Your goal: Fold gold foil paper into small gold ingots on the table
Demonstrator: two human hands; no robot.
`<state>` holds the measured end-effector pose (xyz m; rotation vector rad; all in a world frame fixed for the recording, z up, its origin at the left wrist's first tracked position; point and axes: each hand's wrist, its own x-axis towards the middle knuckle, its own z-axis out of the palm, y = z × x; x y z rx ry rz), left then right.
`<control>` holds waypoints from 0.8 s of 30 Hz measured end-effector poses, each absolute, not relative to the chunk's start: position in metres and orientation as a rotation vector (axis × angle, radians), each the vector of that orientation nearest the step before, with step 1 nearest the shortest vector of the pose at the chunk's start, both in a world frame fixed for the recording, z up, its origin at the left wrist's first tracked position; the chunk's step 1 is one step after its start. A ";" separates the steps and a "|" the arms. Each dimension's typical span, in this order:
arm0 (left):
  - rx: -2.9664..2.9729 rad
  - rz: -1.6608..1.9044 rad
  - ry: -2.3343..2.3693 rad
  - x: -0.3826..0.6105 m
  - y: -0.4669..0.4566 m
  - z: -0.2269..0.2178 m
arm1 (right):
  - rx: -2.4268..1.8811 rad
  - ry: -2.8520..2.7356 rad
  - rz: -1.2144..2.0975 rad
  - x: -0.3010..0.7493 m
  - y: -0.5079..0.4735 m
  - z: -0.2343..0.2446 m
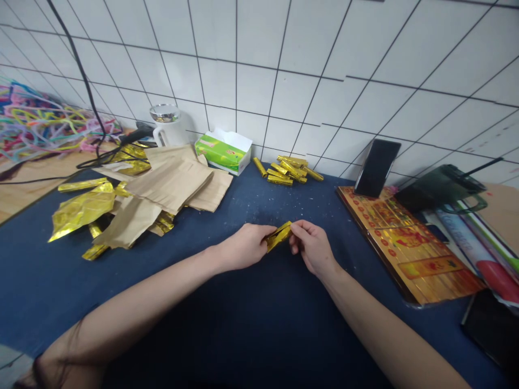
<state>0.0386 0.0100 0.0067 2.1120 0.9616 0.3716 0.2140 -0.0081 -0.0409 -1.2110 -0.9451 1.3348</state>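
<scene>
A small piece of folded gold foil paper (279, 236) is held above the dark blue tabletop (259, 319). My left hand (247, 246) pinches its left end, the thumb and fingers closed on it. At the other end, the thumb and index finger of my right hand (312, 246) grip the foil's upper corner. A narrow dark gap shows along the middle of the folded piece. Beyond my hands, near the wall, lies a pile of rolled gold foil tubes (290, 170), several in number.
Brown paper sheets (170, 178) and loose gold foil (83, 208) spread at the left. A tissue pack (223, 151) and white mug (168, 132) stand by the tiled wall. On the right, a phone (377, 167) leans upright on a gold-orange packet stack (409, 248), beside a dark jug (441, 189).
</scene>
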 end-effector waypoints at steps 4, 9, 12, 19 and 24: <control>2.064 0.367 0.917 0.040 0.009 0.008 | -1.221 -0.897 1.335 0.212 -0.008 -0.039; 1.923 0.349 0.847 0.041 0.009 0.007 | -1.215 -0.872 1.342 0.212 -0.008 -0.039; 1.862 0.357 0.783 0.041 0.009 0.005 | -1.208 -0.863 1.352 0.212 -0.008 -0.039; 1.905 0.399 0.850 0.042 0.006 0.005 | -1.215 -0.853 1.335 0.213 -0.008 -0.042; 1.958 0.416 0.930 0.042 0.000 0.008 | -1.230 -0.847 1.316 0.213 -0.007 -0.042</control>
